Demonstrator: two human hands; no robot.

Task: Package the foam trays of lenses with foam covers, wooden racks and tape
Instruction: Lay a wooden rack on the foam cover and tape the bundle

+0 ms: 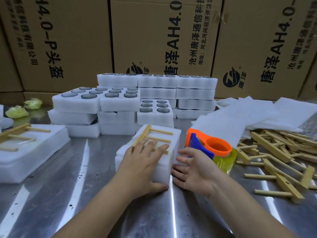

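At the near left, a packed bundle [25, 157] is cut off by the edge. Further right and farther back stand the foam trays [118, 103] of dark lenses. In the centre, the left hand [144, 162] lies flat, fingers straight, on the wooden rack [143, 134] atop the covered tray [163, 176]; its lenses are hidden. The right hand [193, 172] is released, fingers spread, at the tray's right side; I cannot tell if it touches. It partly hides the tape dispenser [211, 145]. At the right lie foam covers [240, 117] and loose racks [277, 152]. The table [85, 186] is shiny metal, with cardboard boxes [163, 31] behind.
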